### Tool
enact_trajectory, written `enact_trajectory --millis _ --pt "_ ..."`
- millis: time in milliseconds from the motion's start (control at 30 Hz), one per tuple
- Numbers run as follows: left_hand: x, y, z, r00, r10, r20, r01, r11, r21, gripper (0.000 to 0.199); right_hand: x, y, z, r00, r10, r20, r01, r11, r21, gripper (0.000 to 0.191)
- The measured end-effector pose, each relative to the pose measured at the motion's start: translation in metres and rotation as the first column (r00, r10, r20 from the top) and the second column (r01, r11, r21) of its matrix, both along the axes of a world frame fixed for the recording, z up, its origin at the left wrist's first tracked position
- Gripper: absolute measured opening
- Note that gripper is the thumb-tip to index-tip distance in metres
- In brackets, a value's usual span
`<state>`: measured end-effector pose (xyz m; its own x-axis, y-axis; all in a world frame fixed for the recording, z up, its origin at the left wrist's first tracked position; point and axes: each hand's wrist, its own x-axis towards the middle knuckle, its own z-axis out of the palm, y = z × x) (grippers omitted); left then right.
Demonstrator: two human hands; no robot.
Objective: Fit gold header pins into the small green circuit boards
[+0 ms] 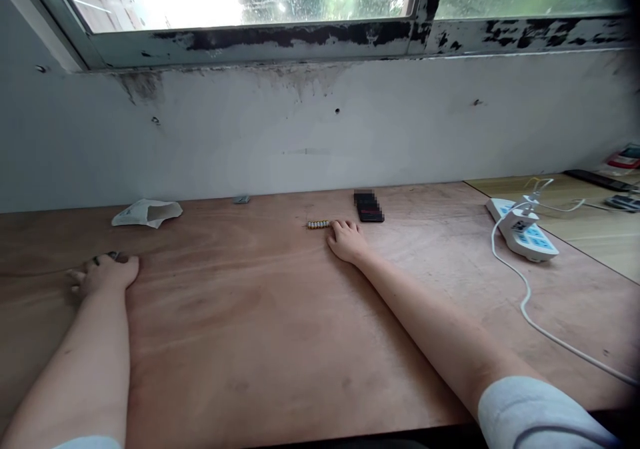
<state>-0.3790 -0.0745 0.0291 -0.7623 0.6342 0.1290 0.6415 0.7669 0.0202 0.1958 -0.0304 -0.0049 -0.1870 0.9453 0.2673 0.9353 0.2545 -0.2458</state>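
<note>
Stretched toward the back of the wooden table (240, 342), my right hand (346, 240) has its fingers at the right end of a short striped row of small pieces (318, 224). Just behind that hand lies a black box-like object (369, 207), partly pixelated. At the left of the table, my left hand (105, 272) is over a small dark object (113, 255), with its thumb out to the right and some fingers blurred. What the left fingers grip is too small to make out.
A crumpled white bag (147, 213) and a small grey packet (241, 199) lie near the wall. At the right are a white power strip (525, 232), its cable (527, 295), and dark devices (597, 180) on a lighter surface.
</note>
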Motion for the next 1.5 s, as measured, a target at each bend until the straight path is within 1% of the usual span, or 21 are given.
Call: enact_trajectory --millis 67,133,200,267,300,333,400,500,567,667,733,867,967,1033,1067,1133,1233,1300,1333,1400,1500 --pt "0.001 0.005 -0.007 0.998 0.057 -0.013 -0.058 0.998 -0.015 0.067 0.001 0.003 0.000 0.999 -0.019 -0.026 0.019 1.000 -0.004 0.033" --pt "0.014 0.010 -0.012 0.998 0.028 -0.049 -0.030 0.999 -0.038 0.064 0.003 0.007 0.000 0.997 -0.056 -0.057 0.055 0.998 -0.014 0.028" --pt "0.039 0.013 -0.016 0.992 -0.053 -0.111 0.049 0.998 -0.039 0.062 0.004 0.011 0.000 0.992 -0.093 -0.081 0.091 0.996 -0.026 0.025" --pt "0.075 0.015 -0.019 0.966 -0.185 -0.178 0.182 0.983 -0.033 0.057 0.005 0.014 -0.002 0.990 -0.110 -0.092 0.108 0.994 -0.027 0.023" --pt "0.094 0.016 -0.020 0.941 -0.269 -0.206 0.271 0.962 -0.022 0.055 0.005 0.015 -0.003 0.990 -0.111 -0.091 0.109 0.994 -0.021 0.022" --pt "0.115 0.016 -0.022 0.903 -0.370 -0.221 0.376 0.926 -0.012 0.054 0.005 0.015 -0.004 0.990 -0.111 -0.088 0.110 0.994 -0.012 0.022" --pt "0.156 0.017 -0.024 0.821 -0.510 -0.257 0.537 0.843 0.042 0.049 0.005 0.016 -0.005 0.991 -0.106 -0.077 0.107 0.994 0.004 0.021" --pt "0.213 0.019 -0.026 0.699 -0.676 -0.231 0.708 0.701 0.091 0.043 0.005 0.015 -0.007 0.994 -0.094 -0.059 0.095 0.995 0.020 0.023" --pt "0.249 0.020 -0.025 0.643 -0.741 -0.195 0.765 0.634 0.113 0.040 0.006 0.015 -0.008 0.995 -0.078 -0.058 0.080 0.996 0.029 0.023" --pt "0.298 0.020 -0.023 0.579 -0.797 -0.173 0.815 0.560 0.147 0.037 0.008 0.015 -0.009 0.996 -0.058 -0.073 0.061 0.998 0.030 0.023" --pt "0.329 0.018 -0.023 0.518 -0.841 -0.155 0.853 0.496 0.161 0.035 0.010 0.016 -0.008 0.995 -0.047 -0.093 0.050 0.998 0.032 0.022" --pt "0.378 0.014 -0.025 0.412 -0.901 -0.138 0.901 0.380 0.208 0.029 0.021 0.023 -0.006 0.987 0.031 -0.157 -0.024 0.999 0.045 0.013" --pt "0.396 0.017 -0.028 0.349 -0.927 -0.139 0.915 0.306 0.262 0.026 0.030 0.030 -0.007 0.961 0.059 -0.269 -0.047 0.998 0.052 0.008" --pt "0.396 0.022 -0.029 0.318 -0.940 -0.126 0.915 0.269 0.302 0.025 0.033 0.033 -0.010 0.924 0.073 -0.376 -0.058 0.997 0.050 0.016" --pt "0.394 0.025 -0.030 0.312 -0.943 -0.113 0.909 0.262 0.323 0.026 0.033 0.034 -0.011 0.898 0.094 -0.430 -0.077 0.995 0.057 0.021" --pt "0.388 0.032 -0.032 0.323 -0.943 -0.082 0.890 0.273 0.366 0.032 0.032 0.034 -0.013 0.848 0.166 -0.504 -0.141 0.986 0.088 0.030" --pt "0.381 0.038 -0.034 0.381 -0.924 -0.039 0.860 0.339 0.381 0.043 0.027 0.032 -0.015 0.804 0.257 -0.537 -0.219 0.966 0.135 0.043" --pt "0.380 0.039 -0.034 0.403 -0.915 -0.020 0.860 0.372 0.350 0.039 0.025 0.031 -0.015 0.794 0.261 -0.549 -0.225 0.965 0.133 0.045" --pt "0.380 0.038 -0.034 0.405 -0.914 -0.013 0.863 0.378 0.334 0.036 0.024 0.031 -0.015 0.794 0.254 -0.553 -0.220 0.967 0.128 0.042" --pt "0.381 0.037 -0.034 0.399 -0.917 0.001 0.869 0.378 0.319 0.032 0.024 0.031 -0.015 0.801 0.252 -0.543 -0.218 0.968 0.128 0.028" --pt "0.382 0.032 -0.032 0.373 -0.927 0.020 0.877 0.360 0.317 0.030 0.025 0.029 -0.014 0.801 0.275 -0.532 -0.249 0.961 0.121 0.014"
